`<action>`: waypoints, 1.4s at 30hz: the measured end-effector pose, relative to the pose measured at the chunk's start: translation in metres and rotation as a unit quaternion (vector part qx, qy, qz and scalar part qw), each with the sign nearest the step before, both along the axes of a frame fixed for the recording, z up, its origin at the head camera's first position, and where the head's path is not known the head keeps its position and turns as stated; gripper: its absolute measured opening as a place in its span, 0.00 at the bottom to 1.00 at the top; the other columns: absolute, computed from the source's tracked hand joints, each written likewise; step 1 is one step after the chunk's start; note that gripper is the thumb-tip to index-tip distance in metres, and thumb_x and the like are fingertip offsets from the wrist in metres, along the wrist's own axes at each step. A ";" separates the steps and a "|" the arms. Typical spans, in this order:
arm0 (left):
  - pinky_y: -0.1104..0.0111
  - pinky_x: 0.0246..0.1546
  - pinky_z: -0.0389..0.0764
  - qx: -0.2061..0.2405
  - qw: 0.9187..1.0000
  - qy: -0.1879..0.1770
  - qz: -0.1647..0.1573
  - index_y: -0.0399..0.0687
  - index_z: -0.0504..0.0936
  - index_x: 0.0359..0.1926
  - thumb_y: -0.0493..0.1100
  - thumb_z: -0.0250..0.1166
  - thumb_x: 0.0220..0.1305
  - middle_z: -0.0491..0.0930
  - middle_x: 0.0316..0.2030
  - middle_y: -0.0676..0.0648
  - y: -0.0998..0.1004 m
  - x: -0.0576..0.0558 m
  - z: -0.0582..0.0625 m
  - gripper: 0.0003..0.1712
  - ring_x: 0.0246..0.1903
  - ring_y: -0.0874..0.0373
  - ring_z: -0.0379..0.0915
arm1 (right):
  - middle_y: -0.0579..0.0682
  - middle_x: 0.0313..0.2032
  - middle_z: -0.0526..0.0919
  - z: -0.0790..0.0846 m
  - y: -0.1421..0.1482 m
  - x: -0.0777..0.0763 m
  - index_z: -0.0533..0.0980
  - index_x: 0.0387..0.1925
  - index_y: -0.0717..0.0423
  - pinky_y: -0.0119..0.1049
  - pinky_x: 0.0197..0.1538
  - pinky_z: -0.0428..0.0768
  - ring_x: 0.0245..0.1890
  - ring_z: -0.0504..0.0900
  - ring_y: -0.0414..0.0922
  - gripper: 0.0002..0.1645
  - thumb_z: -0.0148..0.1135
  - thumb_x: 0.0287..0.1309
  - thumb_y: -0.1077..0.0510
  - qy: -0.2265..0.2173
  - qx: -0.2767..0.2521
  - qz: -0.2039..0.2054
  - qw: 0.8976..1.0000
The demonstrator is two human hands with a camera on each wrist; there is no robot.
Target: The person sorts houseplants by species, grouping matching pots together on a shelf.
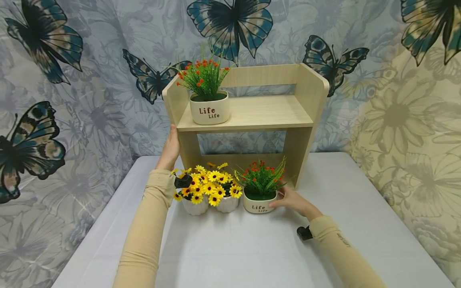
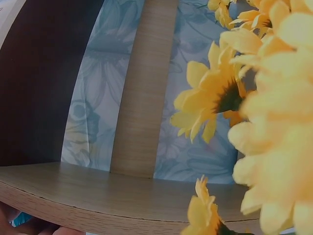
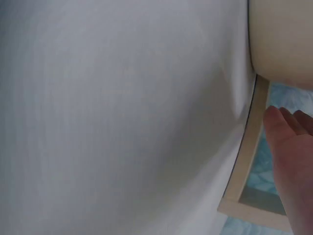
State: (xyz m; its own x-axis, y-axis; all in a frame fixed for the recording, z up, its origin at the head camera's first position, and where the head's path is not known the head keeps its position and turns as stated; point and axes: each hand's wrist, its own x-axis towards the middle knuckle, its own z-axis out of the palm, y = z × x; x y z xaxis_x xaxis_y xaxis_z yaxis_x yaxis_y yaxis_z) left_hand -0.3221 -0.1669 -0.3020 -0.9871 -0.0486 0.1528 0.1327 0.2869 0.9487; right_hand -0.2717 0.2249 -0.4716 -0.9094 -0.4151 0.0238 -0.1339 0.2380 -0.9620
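On the tabletop stands a white pot of green grass with red flowers [image 1: 260, 204], lettered "Life". My right hand [image 1: 293, 202] is at its right side, with one digit overlapping the pot's front in the head view. In the right wrist view that hand's fingers [image 3: 279, 127] look straight, with a gap between them and the pot [image 3: 283, 39]. My left hand [image 1: 170, 150] rests against the outside of the left panel of a pale wooden shelf [image 1: 248, 127]. Only part of its fingers [image 2: 29, 227] shows past the panel edge in the left wrist view.
A similar "Life" pot [image 1: 210, 110] stands on the upper shelf at the left. Two white pots of yellow flowers [image 1: 227, 205] stand before the shelf, close to my left forearm. A white cloth [image 1: 252, 252] covers the table. Butterfly-patterned fabric [image 1: 104, 116] hangs behind.
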 end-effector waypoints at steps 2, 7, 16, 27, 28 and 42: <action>0.56 0.65 0.37 0.002 1.000 0.003 -0.002 0.53 0.38 0.73 0.73 0.24 0.62 0.36 0.72 0.47 0.000 0.000 0.000 0.46 0.68 0.51 0.31 | 0.60 0.68 0.50 0.000 -0.003 0.000 0.45 0.71 0.56 0.52 0.65 0.47 0.67 0.47 0.58 0.61 0.74 0.44 0.60 -0.006 0.001 0.001 1.000; 0.58 0.65 0.37 0.001 1.000 0.009 -0.002 0.53 0.38 0.73 0.74 0.24 0.61 0.37 0.72 0.48 0.000 0.001 -0.001 0.47 0.68 0.52 0.31 | 0.60 0.66 0.57 0.001 -0.009 0.001 0.48 0.70 0.60 0.51 0.64 0.53 0.65 0.56 0.57 0.58 0.74 0.45 0.59 -0.009 0.020 0.005 1.000; 0.61 0.66 0.35 -0.004 1.000 0.010 -0.003 0.50 0.37 0.73 0.73 0.25 0.62 0.35 0.71 0.47 0.000 -0.001 -0.001 0.47 0.68 0.55 0.28 | 0.58 0.58 0.70 0.001 -0.017 0.003 0.55 0.67 0.61 0.51 0.62 0.58 0.58 0.67 0.53 0.52 0.74 0.44 0.57 -0.022 0.042 -0.006 0.999; 0.61 0.66 0.36 -0.009 1.000 0.018 -0.005 0.48 0.37 0.73 0.74 0.25 0.61 0.36 0.71 0.46 -0.002 -0.002 -0.002 0.49 0.68 0.53 0.29 | 0.55 0.56 0.72 -0.001 -0.019 0.001 0.57 0.66 0.57 0.49 0.61 0.60 0.56 0.69 0.50 0.53 0.76 0.41 0.55 -0.026 0.041 -0.017 0.999; 0.60 0.66 0.36 -0.009 1.000 0.016 -0.004 0.48 0.37 0.73 0.74 0.25 0.61 0.35 0.71 0.46 -0.002 -0.002 -0.002 0.49 0.68 0.53 0.29 | 0.55 0.56 0.72 -0.001 -0.019 0.001 0.57 0.66 0.57 0.49 0.62 0.59 0.56 0.69 0.51 0.53 0.76 0.41 0.54 -0.027 0.041 -0.019 0.999; 0.60 0.66 0.33 0.005 1.000 -0.003 -0.022 0.41 0.34 0.71 0.60 0.24 0.72 0.32 0.71 0.42 0.006 0.022 0.021 0.38 0.68 0.51 0.26 | 0.56 0.53 0.73 0.013 0.000 0.010 0.57 0.65 0.55 0.46 0.57 0.67 0.53 0.72 0.50 0.49 0.74 0.44 0.53 -0.005 0.045 -0.061 0.997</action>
